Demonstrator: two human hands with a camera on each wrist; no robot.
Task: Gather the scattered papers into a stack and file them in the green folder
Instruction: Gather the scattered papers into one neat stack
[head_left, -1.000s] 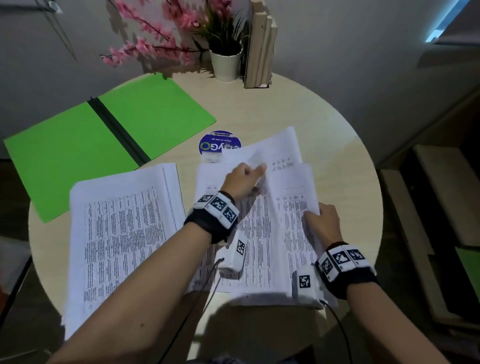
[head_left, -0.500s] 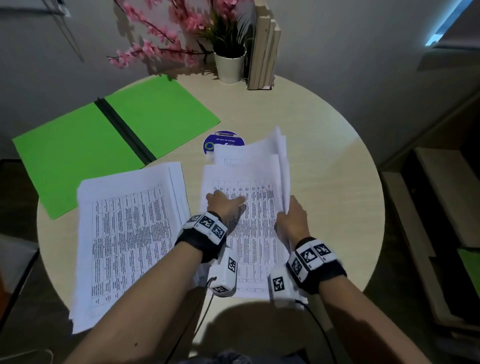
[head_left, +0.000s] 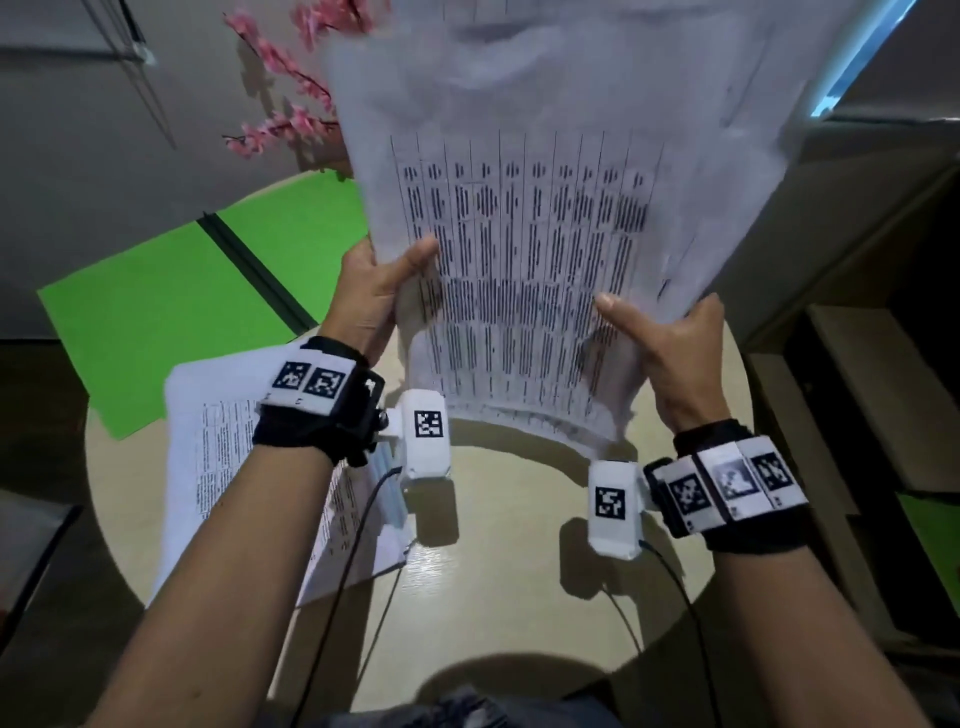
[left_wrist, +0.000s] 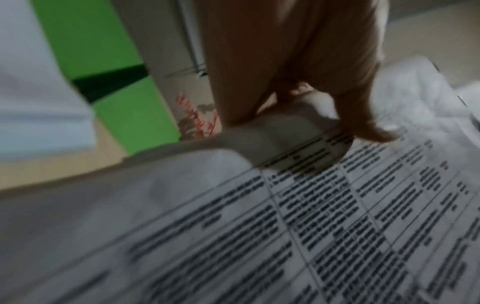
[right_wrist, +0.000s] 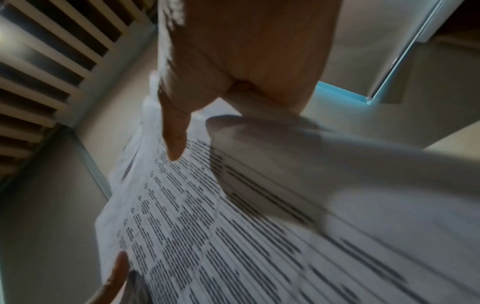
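No words or numbers can be read. Blurred tabular print is being shown on the held papers (head_left: 524, 270) and the papers on the table (head_left: 223, 457); square coded markers are being shown on the wrist bands (head_left: 311, 382).

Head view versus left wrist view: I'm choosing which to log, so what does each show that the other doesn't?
Only the head view shows the right hand and round beige table. Only the left wrist view shows the left hand's fingers curled behind the sheets. Both show the left hand, the lifted white printed papers, the open green folder and a second paper pile.
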